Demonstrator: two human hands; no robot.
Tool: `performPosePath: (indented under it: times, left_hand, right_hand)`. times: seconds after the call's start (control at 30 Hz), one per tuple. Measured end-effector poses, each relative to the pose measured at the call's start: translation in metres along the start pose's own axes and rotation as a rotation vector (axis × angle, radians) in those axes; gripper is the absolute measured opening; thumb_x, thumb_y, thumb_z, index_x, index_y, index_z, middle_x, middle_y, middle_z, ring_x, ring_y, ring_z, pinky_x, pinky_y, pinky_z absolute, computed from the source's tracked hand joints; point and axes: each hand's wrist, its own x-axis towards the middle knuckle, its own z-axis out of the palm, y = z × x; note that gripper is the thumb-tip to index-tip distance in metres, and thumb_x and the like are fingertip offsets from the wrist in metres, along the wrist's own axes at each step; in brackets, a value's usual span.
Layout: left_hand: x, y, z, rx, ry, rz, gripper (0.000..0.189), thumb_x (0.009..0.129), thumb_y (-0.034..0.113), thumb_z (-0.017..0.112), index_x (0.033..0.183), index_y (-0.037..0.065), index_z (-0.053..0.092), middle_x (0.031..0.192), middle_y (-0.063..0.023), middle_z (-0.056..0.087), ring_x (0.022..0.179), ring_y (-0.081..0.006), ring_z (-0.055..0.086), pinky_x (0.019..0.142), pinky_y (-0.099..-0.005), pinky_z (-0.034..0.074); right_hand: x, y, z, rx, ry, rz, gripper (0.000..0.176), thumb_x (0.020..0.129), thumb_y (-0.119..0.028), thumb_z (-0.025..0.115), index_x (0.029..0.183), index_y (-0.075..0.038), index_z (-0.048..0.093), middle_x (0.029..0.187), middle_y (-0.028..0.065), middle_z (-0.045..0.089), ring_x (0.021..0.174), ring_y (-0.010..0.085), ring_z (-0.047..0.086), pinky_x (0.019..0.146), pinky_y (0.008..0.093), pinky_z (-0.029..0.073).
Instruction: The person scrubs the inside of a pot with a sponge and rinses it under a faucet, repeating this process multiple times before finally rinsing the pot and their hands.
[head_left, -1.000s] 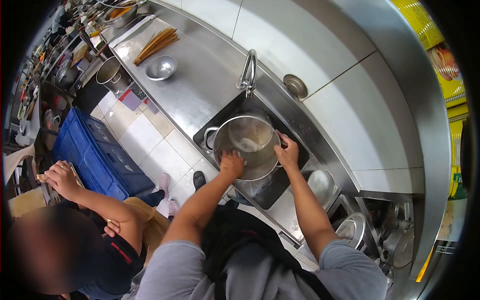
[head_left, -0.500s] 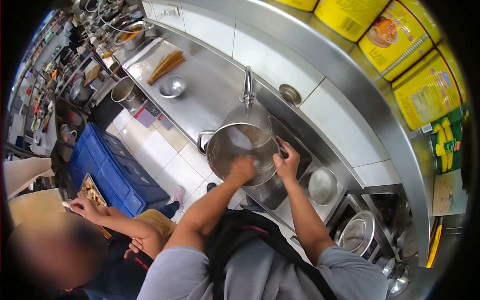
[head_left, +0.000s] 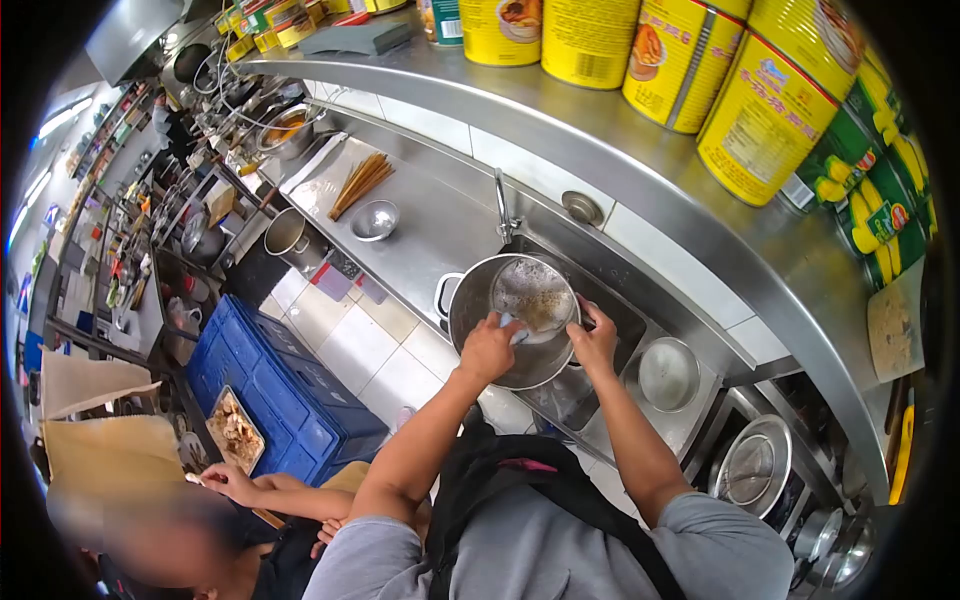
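Note:
A large metal pot (head_left: 470,310) is tilted over the sink, its opening toward me, with foamy, murky liquid (head_left: 535,295) inside. My left hand (head_left: 488,348) is closed around a pale scrubbing cloth (head_left: 514,328) at the pot's mouth. With its fingers wrapped over the right side of the rim, my right hand (head_left: 594,338) grips the pot. Just behind the pot stands the faucet (head_left: 504,205); no water stream can be made out.
Left along the counter (head_left: 430,190) are a small metal bowl (head_left: 375,221) and bamboo sticks (head_left: 361,186). A round pan (head_left: 667,375) sits at right. Yellow cans (head_left: 765,120) line the shelf overhead. A co-worker's hand (head_left: 232,483) is near a food tray (head_left: 236,430) on a blue bin (head_left: 290,385).
The view has shifted, showing more of the shelf. My left hand has moved up toward the pot's upper part with the cloth. The liquid now shows as a foamy pool.

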Motion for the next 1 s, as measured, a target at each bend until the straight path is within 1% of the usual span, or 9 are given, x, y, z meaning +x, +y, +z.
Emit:
performPosePath:
  times: [0.1, 0.17, 0.37, 0.6, 0.77, 0.83, 0.87, 0.93, 1.0]
  left_hand:
    - [0.002, 0.010, -0.036, 0.019, 0.058, 0.019, 0.045, 0.074, 0.005, 0.065, 0.117, 0.020, 0.068, 0.109, -0.0186, 0.058, 0.101, -0.0392, 0.060, 0.088, -0.0463, 0.052]
    - [0.004, 0.011, -0.060, 0.026, 0.085, 0.016, 0.047, 0.073, 0.002, 0.065, 0.116, 0.018, 0.068, 0.108, -0.0181, 0.058, 0.099, -0.0390, 0.061, 0.087, -0.0465, 0.052]
    - [0.009, 0.019, -0.133, 0.044, 0.179, -0.010, 0.045, 0.073, 0.002, 0.066, 0.115, 0.017, 0.070, 0.103, -0.0200, 0.060, 0.096, -0.0400, 0.063, 0.084, -0.0465, 0.054]
    - [0.028, -0.034, -0.155, 0.057, 0.264, -0.141, 0.048, 0.075, 0.000, 0.063, 0.120, 0.016, 0.068, 0.109, -0.0223, 0.062, 0.100, -0.0406, 0.063, 0.089, -0.0451, 0.052]
    - [0.047, -0.063, -0.163, -0.010, 0.509, -0.058, 0.048, 0.077, -0.001, 0.060, 0.122, 0.012, 0.067, 0.112, -0.0229, 0.064, 0.110, -0.0394, 0.059, 0.098, -0.0448, 0.047]
    - [0.051, -0.066, -0.166, -0.028, 0.511, -0.073, 0.050, 0.077, -0.002, 0.060, 0.124, 0.012, 0.065, 0.115, -0.0232, 0.063, 0.113, -0.0400, 0.057, 0.100, -0.0448, 0.045]
    - [0.053, -0.065, -0.167, -0.003, 0.557, -0.067, 0.049, 0.077, -0.002, 0.060, 0.124, 0.011, 0.065, 0.115, -0.0241, 0.061, 0.111, -0.0414, 0.057, 0.098, -0.0457, 0.046]
    - [0.061, -0.084, -0.157, 0.058, 0.600, -0.032, 0.051, 0.076, -0.001, 0.060, 0.126, 0.013, 0.064, 0.113, -0.0239, 0.058, 0.108, -0.0421, 0.057, 0.096, -0.0470, 0.047]
    - [0.066, -0.102, -0.148, 0.071, 0.617, -0.036, 0.056, 0.075, -0.001, 0.056, 0.127, 0.017, 0.064, 0.109, -0.0221, 0.056, 0.106, -0.0403, 0.055, 0.096, -0.0483, 0.045]
  right_hand:
    - [0.001, -0.005, 0.004, 0.022, 0.020, -0.009, 0.052, 0.071, -0.009, 0.062, 0.122, 0.001, 0.066, 0.110, 0.0129, 0.072, 0.104, 0.0200, 0.068, 0.092, 0.0303, 0.050]
    - [0.000, -0.010, 0.014, 0.257, -0.024, -0.001, 0.052, 0.071, -0.009, 0.062, 0.122, 0.000, 0.066, 0.107, 0.0118, 0.072, 0.101, 0.0183, 0.068, 0.091, 0.0294, 0.050]
    - [0.015, -0.041, 0.057, 0.276, -0.179, -0.004, 0.047, 0.073, -0.011, 0.061, 0.118, 0.000, 0.067, 0.103, 0.0128, 0.073, 0.092, 0.0162, 0.067, 0.085, 0.0298, 0.050]
    - [0.072, -0.043, 0.158, 0.205, -0.208, 0.291, 0.059, 0.065, -0.027, 0.069, 0.119, -0.003, 0.068, 0.106, 0.0187, 0.072, 0.097, 0.0274, 0.068, 0.085, 0.0337, 0.051]
    - [0.092, -0.058, 0.182, 0.206, -0.188, 0.467, 0.065, 0.067, -0.032, 0.071, 0.124, -0.002, 0.064, 0.105, 0.0185, 0.072, 0.097, 0.0273, 0.068, 0.084, 0.0364, 0.051]
    - [0.091, -0.074, 0.174, 0.257, -0.257, 0.448, 0.075, 0.071, -0.036, 0.073, 0.133, 0.002, 0.055, 0.096, 0.0181, 0.071, 0.090, 0.0240, 0.068, 0.081, 0.0370, 0.052]
    - [0.095, -0.060, 0.180, 0.261, -0.279, 0.425, 0.086, 0.076, -0.044, 0.075, 0.141, 0.003, 0.044, 0.098, 0.0176, 0.068, 0.090, 0.0222, 0.065, 0.082, 0.0370, 0.052]
    - [0.092, -0.038, 0.189, 0.261, -0.249, 0.360, 0.090, 0.078, -0.049, 0.074, 0.144, 0.001, 0.040, 0.104, 0.0175, 0.065, 0.092, 0.0226, 0.064, 0.083, 0.0368, 0.051]
    - [0.073, -0.045, 0.140, 0.123, -0.317, 0.238, 0.096, 0.081, -0.060, 0.070, 0.149, -0.002, 0.034, 0.127, 0.0193, 0.056, 0.105, 0.0261, 0.060, 0.089, 0.0386, 0.050]
